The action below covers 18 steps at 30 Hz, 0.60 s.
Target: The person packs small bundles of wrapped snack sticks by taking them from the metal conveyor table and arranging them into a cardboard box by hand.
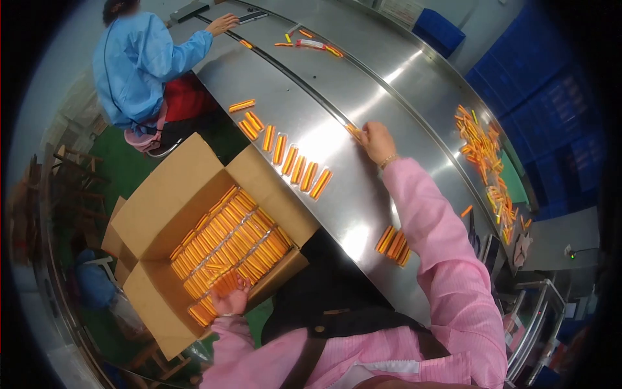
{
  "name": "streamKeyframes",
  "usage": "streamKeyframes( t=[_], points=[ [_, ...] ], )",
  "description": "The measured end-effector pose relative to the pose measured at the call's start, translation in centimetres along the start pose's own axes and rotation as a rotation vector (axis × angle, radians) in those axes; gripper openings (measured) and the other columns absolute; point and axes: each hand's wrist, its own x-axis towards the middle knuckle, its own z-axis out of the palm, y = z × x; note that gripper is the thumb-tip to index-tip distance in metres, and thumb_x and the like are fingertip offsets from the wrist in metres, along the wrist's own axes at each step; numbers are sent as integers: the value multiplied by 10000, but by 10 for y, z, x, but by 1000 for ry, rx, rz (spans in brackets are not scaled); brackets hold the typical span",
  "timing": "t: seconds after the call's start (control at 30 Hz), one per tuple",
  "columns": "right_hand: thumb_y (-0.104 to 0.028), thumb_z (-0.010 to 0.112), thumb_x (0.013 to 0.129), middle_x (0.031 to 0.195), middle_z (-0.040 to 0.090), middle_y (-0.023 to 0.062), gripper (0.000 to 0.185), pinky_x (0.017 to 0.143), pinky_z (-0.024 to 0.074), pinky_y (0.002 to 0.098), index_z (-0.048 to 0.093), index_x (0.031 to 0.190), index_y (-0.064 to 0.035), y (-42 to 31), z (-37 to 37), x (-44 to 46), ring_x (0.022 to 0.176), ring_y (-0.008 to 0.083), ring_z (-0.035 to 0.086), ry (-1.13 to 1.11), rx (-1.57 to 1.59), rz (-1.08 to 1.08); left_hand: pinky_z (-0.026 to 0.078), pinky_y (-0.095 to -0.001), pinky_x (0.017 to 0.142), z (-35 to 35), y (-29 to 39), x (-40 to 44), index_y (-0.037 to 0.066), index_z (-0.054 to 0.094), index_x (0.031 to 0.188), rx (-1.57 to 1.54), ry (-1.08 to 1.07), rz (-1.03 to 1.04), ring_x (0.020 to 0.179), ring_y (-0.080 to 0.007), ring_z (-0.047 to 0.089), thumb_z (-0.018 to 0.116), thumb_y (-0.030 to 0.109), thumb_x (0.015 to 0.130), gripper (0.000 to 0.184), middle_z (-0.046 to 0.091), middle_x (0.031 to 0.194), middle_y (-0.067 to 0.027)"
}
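Note:
My left hand (231, 299) is down inside an open cardboard box (170, 227), its fingers closed around a few orange stick packs (226, 283). Rows of similar orange packs (236, 217) fill the box, with clear wrapping between the rows. Stretched out over the metal table, my right hand (379, 142) pinches one orange stick pack (354, 132) beside the dark groove. Between the two hands, a slanting line of orange packs in clear wrap (290, 161) lies along the table's near edge. A small cluster of packs (392, 246) rests below my right forearm.
A large loose heap of orange sticks (483, 152) lies at the table's right side. More pieces and a white-red wrapper (310, 44) lie at the far end. A co-worker in a blue smock (139, 65) sits at upper left, one hand over the table. Blue crates (531, 84) stand behind.

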Motion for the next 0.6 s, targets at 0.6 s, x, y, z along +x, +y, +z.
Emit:
streamKeyframes(
  t=[0.6],
  points=[
    [-209, 779, 685, 1057, 570, 169, 527, 900, 423, 410, 538, 1112, -17, -115, -34, -94, 1021, 339, 531, -221, 324, -512, 412, -337, 946, 74, 2, -21, -10, 475, 1271, 443, -33, -168, 1094, -219, 526, 576, 305, 888, 506, 535, 1255, -138]
  ],
)
